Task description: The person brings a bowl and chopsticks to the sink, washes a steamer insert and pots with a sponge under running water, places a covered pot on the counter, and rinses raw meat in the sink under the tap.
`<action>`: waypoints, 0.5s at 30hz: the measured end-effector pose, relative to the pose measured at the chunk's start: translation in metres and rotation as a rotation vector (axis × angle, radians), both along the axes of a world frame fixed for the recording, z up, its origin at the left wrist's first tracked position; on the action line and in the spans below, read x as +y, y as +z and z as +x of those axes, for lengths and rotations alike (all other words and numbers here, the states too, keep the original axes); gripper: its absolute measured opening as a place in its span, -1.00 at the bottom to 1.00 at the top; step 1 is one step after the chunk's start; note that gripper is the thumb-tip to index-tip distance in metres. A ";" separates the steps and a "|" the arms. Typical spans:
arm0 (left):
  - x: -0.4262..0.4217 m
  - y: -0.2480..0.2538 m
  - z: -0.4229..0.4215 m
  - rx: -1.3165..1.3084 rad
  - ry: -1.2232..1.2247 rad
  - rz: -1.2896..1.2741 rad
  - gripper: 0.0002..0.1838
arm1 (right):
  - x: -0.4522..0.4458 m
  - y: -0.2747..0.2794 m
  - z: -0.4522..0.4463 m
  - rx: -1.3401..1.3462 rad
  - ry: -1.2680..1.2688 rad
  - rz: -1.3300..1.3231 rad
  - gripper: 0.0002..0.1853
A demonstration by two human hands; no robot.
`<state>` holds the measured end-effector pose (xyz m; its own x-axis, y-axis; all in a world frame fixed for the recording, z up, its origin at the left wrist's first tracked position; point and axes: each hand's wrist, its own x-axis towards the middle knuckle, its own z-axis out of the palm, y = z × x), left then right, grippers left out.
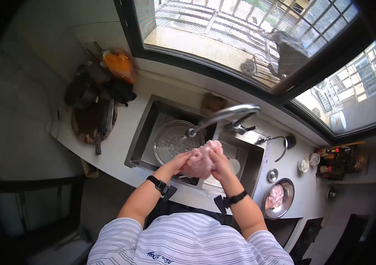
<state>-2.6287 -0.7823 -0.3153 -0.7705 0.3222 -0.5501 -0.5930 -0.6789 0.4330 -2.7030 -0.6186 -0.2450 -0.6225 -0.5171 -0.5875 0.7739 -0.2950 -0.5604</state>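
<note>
Between both hands I hold a pale pink piece of raw meat (pixel 200 161) above the double sink, near the divider and front rim. My left hand (pixel 179 162) grips its left side with the fingers partly hidden behind it. On the right side, my right hand (pixel 221 164) presses in with the thumb on top. Just beyond the meat, the chrome faucet (pixel 227 112) arches over the left basin. A round metal strainer (pixel 167 140) with holes sits in that basin. Part of a white round item (pixel 234 166) shows in the right basin, beside my right hand.
A metal bowl (pixel 288 198) with more raw meat (pixel 275 197) stands on the right counter, near a small metal lid (pixel 273 175). Bottles (pixel 329 169) fill the corner. To the left, a cleaver (pixel 98 143) lies on a round chopping board (pixel 82 132) by dark pots (pixel 80 95).
</note>
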 end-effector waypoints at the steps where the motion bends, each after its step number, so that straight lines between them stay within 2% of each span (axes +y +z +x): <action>1: -0.018 -0.010 -0.001 0.059 0.082 -0.136 -0.57 | -0.015 -0.019 -0.007 -0.001 -0.002 0.005 -0.73; 2: -0.034 -0.022 -0.001 0.114 0.161 -0.273 -0.62 | -0.027 -0.043 -0.014 0.033 0.014 0.051 -0.71; 3: -0.048 -0.039 -0.001 0.105 0.150 -0.267 -0.62 | -0.037 -0.069 -0.020 0.061 0.024 0.097 -0.68; 5: -0.070 -0.074 -0.003 -0.079 0.411 -0.382 -0.60 | -0.045 -0.110 -0.031 0.082 -0.034 0.185 -0.67; 7: -0.085 -0.090 -0.012 -0.366 0.393 -0.597 -0.55 | -0.044 -0.125 -0.040 0.033 0.139 0.349 -0.51; 8: -0.089 -0.137 -0.012 -0.408 0.420 -0.653 -0.51 | -0.048 -0.116 -0.042 0.021 0.243 0.629 -0.32; 9: -0.095 -0.128 -0.018 -0.372 0.332 -0.704 -0.55 | -0.050 -0.121 -0.038 0.147 0.254 0.858 -0.19; 10: -0.101 -0.128 -0.024 -0.333 0.246 -0.757 -0.49 | -0.051 -0.108 -0.038 0.196 0.278 0.818 -0.27; 11: -0.102 -0.131 -0.027 -0.268 0.281 -0.763 -0.50 | -0.049 -0.093 -0.037 0.248 0.303 0.776 -0.34; 12: -0.099 -0.142 -0.032 -0.271 0.265 -0.758 -0.50 | -0.042 -0.089 -0.036 0.235 0.295 0.784 -0.34; 14: -0.091 -0.153 -0.047 -0.296 0.620 -0.224 -0.65 | -0.018 -0.080 -0.036 0.199 0.262 0.544 -0.54; 15: -0.088 -0.139 -0.053 -0.292 0.595 -0.218 -0.65 | -0.007 -0.071 -0.033 0.196 0.238 0.555 -0.54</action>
